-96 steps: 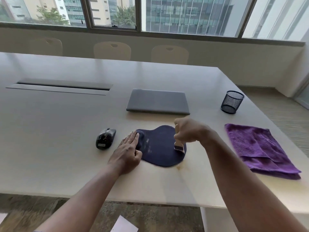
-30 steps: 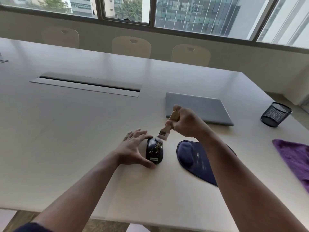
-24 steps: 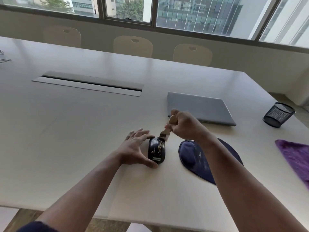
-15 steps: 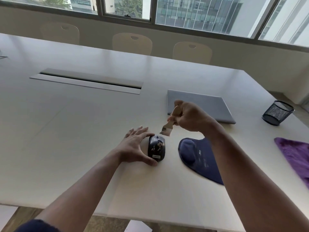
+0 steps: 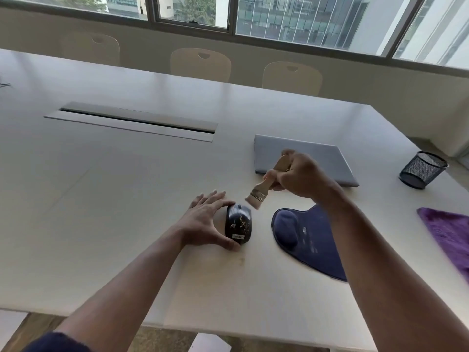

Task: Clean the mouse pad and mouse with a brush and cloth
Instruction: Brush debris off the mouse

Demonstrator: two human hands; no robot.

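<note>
Two hands are working over the white table (image 5: 101, 212), and I am taking things from my left across. My left hand (image 5: 203, 224) is cupping the mouse (image 5: 238, 224): the thumb is pressing against its near end and the fingers are curving along its far left side, so the hand is half closed around it and steadying it on the table. The mouse is black, a white label is showing at its near end, and small golden-brown specks are lying on its back. Just past its far right corner, the pale bristles of the brush (image 5: 257, 197) are hovering; I cannot tell whether they are touching the mouse. My right hand (image 5: 298, 174) is gripping the brush's wooden handle in a closed fist, tilting the bristles down and to the left toward the mouse. Just beside the mouse on the right, the dark blue mouse pad (image 5: 314, 240) is lying flat with its raised wrist rest at the left end and faint pale marks on its surface; my right forearm is crossing over its far right part. Beyond my right hand, a closed grey laptop (image 5: 324, 158) is lying. Further right, a black mesh pen cup (image 5: 422, 170) is standing, and at the right edge the purple cloth (image 5: 449, 232) is lying on the table, well apart from the pad.
</note>
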